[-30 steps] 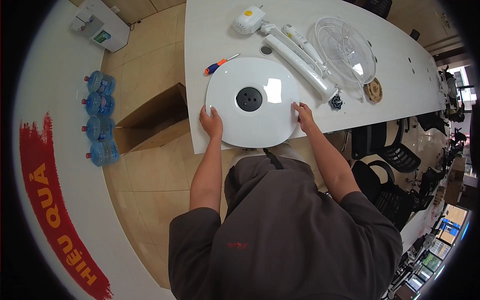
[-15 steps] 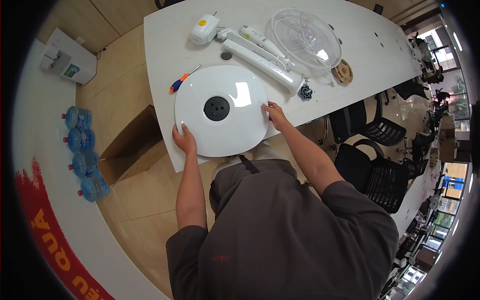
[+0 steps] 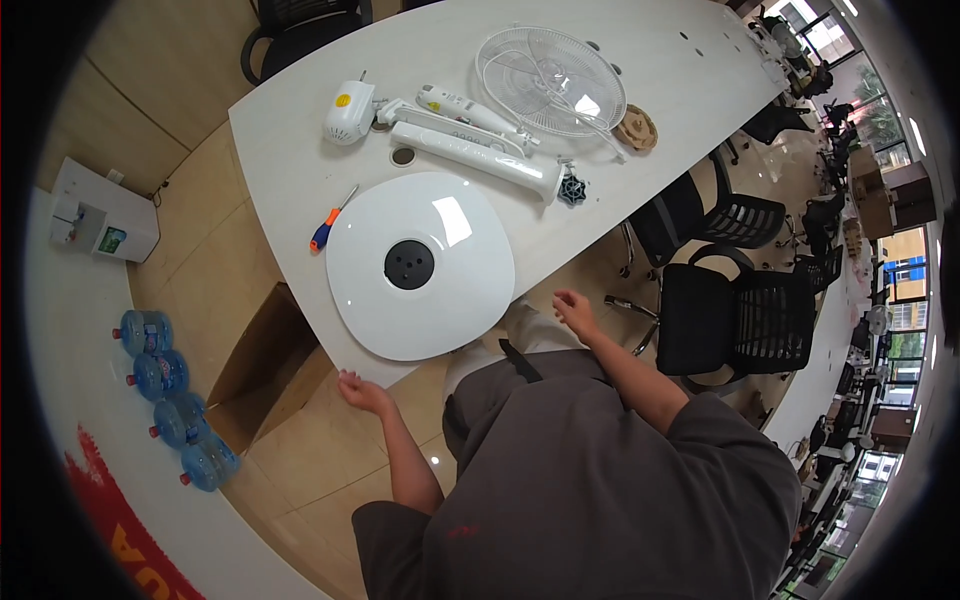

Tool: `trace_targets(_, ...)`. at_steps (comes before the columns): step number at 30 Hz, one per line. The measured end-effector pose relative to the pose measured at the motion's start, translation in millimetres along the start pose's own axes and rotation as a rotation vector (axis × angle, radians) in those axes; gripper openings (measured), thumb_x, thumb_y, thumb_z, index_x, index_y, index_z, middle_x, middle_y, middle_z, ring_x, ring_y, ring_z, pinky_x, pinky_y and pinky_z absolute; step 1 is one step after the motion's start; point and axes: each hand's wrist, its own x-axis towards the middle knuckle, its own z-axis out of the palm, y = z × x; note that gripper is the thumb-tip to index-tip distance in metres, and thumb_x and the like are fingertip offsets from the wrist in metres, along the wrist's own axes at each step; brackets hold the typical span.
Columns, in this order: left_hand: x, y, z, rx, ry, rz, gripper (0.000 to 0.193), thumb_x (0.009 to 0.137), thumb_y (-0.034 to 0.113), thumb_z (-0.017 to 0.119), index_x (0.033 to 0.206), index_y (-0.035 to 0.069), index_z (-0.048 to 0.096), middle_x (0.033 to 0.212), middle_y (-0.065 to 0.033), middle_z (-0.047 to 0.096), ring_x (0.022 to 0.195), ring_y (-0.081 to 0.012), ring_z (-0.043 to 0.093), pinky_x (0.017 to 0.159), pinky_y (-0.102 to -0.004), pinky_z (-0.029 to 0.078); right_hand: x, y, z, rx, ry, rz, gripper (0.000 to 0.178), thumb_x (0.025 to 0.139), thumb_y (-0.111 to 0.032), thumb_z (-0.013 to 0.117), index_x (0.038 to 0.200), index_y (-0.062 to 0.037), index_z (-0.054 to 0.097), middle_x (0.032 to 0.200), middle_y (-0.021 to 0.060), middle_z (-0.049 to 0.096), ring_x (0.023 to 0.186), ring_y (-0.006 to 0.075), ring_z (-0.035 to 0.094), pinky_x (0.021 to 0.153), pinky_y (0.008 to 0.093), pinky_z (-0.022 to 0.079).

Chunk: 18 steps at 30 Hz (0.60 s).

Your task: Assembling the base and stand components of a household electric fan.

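A white rounded fan base (image 3: 450, 320) with a black round centre plate (image 3: 409, 265) lies on the white table near its front corner. My left hand (image 3: 367, 392) is off the base, just beyond the table edge, fingers loosely apart and holding nothing. To the right of the base, my right hand (image 3: 575, 314) hovers off the table, fingers slightly curled but apart, also without anything in it. Left of the base rests a screwdriver (image 3: 328, 228) with a blue and orange handle. Behind the base lies a white fan column (image 3: 475, 160), beside a dark star-shaped part (image 3: 572, 190).
Farther back on the table (image 3: 290, 150) are a white fan motor head (image 3: 348, 115), a slim white part (image 3: 460, 103), a round fan guard (image 3: 520, 95) and brown moulded packaging (image 3: 637, 128). A cardboard box (image 3: 270, 370) stands at left; black chairs (image 3: 695, 310) stand at right.
Both hands have let go of the fan base and drawn back toward my body. The view has shifted, while the base remains on the table.
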Motion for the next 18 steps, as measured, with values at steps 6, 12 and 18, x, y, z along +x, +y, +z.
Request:
trace_targets(6,-8.7,-86.7,-74.7,0.317,0.462,-0.015,0.031,0.098,0.024,0.046,0.096,-0.006,0.056,0.093,-0.0133,0.052,0.079,-0.026,0.052,0.077,-0.0358,0.045,-50.0,72.4,-85.6,-0.22,0.046,0.617,0.027,0.088,-0.023,0.061,0.103,-0.001,0.06,0.081,0.0063,0.061,0.067,0.0155,0.056,0.053,0.0315,0.043)
trace_targets(12,-87.5,-159.4,-134.8,-0.137,0.026,-1.11,0.038,0.097,0.034,0.048,0.076,0.003,0.054,0.07,-0.0073,0.054,0.063,-0.0174,0.051,0.056,-0.0319,0.042,-45.1,89.2,-108.3,-0.198,-0.03,0.706,0.024,0.089,-0.024,0.058,0.1,-0.0023,0.06,0.082,0.0064,0.059,0.067,0.0162,0.056,0.057,0.0333,0.044)
trace_targets(18,-213.9,-132.9,-109.0,0.114,-0.156,-1.026,0.021,0.091,0.024,0.054,0.087,0.004,0.063,0.068,-0.0071,0.057,0.06,-0.0174,0.055,0.048,-0.0304,0.041,-4.0,49.2,-81.3,-0.151,-0.233,0.373,0.031,0.085,-0.028,0.062,0.106,-0.0041,0.059,0.084,0.0053,0.061,0.068,0.0133,0.058,0.058,0.0289,0.048)
